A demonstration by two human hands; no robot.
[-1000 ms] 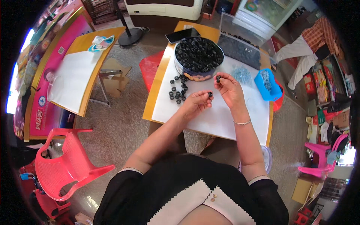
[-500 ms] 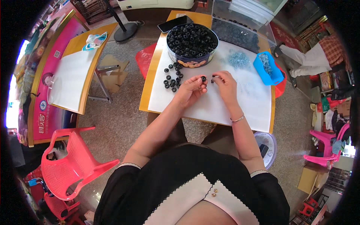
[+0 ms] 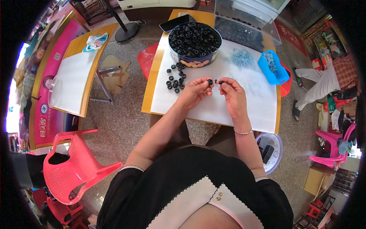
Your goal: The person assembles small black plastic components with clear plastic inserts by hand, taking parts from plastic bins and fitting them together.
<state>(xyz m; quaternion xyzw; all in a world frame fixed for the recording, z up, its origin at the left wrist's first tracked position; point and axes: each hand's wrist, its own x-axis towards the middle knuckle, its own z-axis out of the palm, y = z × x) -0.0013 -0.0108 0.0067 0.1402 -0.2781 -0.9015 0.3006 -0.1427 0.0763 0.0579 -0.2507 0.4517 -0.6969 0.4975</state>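
Note:
My left hand (image 3: 196,92) pinches a small black ring-shaped piece (image 3: 210,82) between thumb and fingers. Close to its right, my right hand (image 3: 234,97) grips a small dark part (image 3: 220,82) at its fingertips, too small to name; a narrow gap separates the two pieces. Loose black ring-shaped pieces (image 3: 175,82) lie in a cluster on the white table covering, left of my left hand. Beyond them stands a round tub (image 3: 196,62) heaped with the same black pieces (image 3: 194,40). A pile of tiny clear bluish pieces (image 3: 243,58) is spread at the right.
A blue basket (image 3: 280,77) with more clear pieces sits at the table's right edge. Behind are a clear bin (image 3: 240,34) of black pieces and a phone (image 3: 176,23). A pink chair (image 3: 72,166) stands left; at the right a person (image 3: 320,82) is on the floor area.
My right hand has turned, and its small dark part now faces the black piece in my left hand. My left hand shifted slightly. The person at the right has changed leg position.

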